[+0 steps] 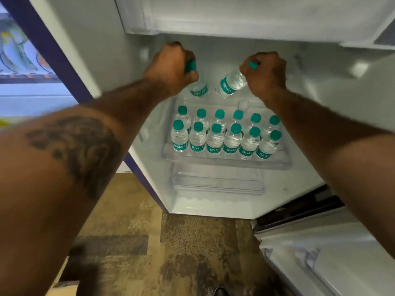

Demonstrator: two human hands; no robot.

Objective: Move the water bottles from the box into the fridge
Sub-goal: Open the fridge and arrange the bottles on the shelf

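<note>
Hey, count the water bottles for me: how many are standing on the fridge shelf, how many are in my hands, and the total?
Standing bottles on the fridge shelf, two rows of 6: 12
Left bottle, gripped at the cap by the left hand: 1
Right bottle, gripped at the cap by the right hand: 1
Total: 14

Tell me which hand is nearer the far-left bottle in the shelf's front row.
Left. The left hand hangs above and behind the far-left front bottle; the right hand is up and well to its right.
</note>
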